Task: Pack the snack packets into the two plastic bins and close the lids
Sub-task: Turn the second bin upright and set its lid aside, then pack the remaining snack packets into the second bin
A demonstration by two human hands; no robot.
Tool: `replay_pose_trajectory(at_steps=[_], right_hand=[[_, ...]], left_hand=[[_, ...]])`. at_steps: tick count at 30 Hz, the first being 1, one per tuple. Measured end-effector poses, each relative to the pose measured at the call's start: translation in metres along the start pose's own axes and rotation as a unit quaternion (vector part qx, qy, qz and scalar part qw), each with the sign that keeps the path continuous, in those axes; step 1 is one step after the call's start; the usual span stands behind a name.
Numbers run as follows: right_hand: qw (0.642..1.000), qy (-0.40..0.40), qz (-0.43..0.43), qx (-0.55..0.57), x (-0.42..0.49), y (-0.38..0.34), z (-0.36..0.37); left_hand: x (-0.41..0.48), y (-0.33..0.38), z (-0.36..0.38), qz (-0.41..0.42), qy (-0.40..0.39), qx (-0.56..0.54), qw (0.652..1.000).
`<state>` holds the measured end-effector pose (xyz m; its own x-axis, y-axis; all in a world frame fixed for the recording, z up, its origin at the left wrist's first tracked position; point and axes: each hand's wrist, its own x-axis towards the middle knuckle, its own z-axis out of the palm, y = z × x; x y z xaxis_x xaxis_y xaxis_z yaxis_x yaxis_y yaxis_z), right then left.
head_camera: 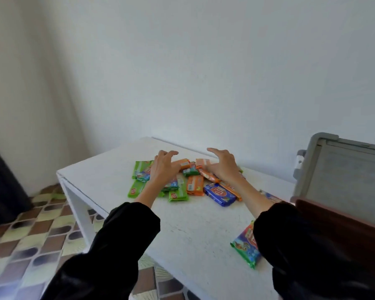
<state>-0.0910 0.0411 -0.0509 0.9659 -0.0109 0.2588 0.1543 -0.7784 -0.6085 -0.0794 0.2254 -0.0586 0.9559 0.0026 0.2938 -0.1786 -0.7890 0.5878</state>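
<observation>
Our left hand point(164, 167) hangs over the left part of the snack packets point(194, 179), its fingers arched and spread like a claw, with the fingertips reaching past the far edge of the heap. Our right hand point(222, 165) does the same over the right part, fingers apart and the forefinger stretched towards the wall point(204, 61). Neither hand pinches or grips a packet. The palms seem to rest on the wrappers beneath them, though from this angle we cannot be sure that they touch.

The packets lie in a loose, overlapping pile near the far side of the white table point(182, 230). Among them we make out a green packet point(178, 194) at the near edge, an orange packet point(195, 185) just beside it, and a blue packet point(220, 194) to the right of that. One stray packet point(246, 245), green and blue, lies well apart from the pile at the near right, partly under our right sleeve point(294, 239). Another shows only a corner behind the right forearm.

At the right edge stands one bin point(325, 211), dark reddish in its wall, with its grey-framed lid point(344, 174) raised upright behind it. Our left sleeve point(128, 226) is black as well. Beneath the table runs a patterned tiled floor point(30, 234).
</observation>
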Motion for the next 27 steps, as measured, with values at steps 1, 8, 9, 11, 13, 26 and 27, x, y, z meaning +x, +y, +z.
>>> replay_pose_trajectory(at_steps=[1, 8, 9, 11, 13, 26, 27], right_hand=[[1.0, -0.014, -0.008, -0.002, 0.005, -0.006, 0.013], [0.994, -0.103, -0.031, 0.009, 0.025, -0.032, 0.107], [0.993, -0.112, -0.028, 0.004, 0.025, -0.032, 0.12], [0.993, -0.117, -0.012, -0.007, 0.027, -0.031, 0.145], [0.994, -0.11, 0.007, -0.012, 0.029, -0.029, 0.165], [0.991, -0.103, 0.036, -0.075, 0.029, -0.022, 0.189], [0.991, -0.106, 0.036, -0.076, 0.027, -0.021, 0.186]], left_hand=[[0.001, -0.013, -0.005, -0.011, 0.002, 0.011, 1.0], [0.003, -0.098, -0.004, -0.134, -0.016, 0.018, 0.991], [0.001, -0.109, 0.001, -0.154, -0.026, 0.02, 0.988], [-0.002, -0.128, 0.013, -0.185, -0.042, 0.021, 0.982], [-0.002, -0.141, 0.024, -0.207, -0.047, 0.019, 0.977], [0.0, -0.165, 0.039, -0.201, 0.027, 0.067, 0.977], [-0.001, -0.166, 0.037, -0.201, 0.019, 0.069, 0.977]])
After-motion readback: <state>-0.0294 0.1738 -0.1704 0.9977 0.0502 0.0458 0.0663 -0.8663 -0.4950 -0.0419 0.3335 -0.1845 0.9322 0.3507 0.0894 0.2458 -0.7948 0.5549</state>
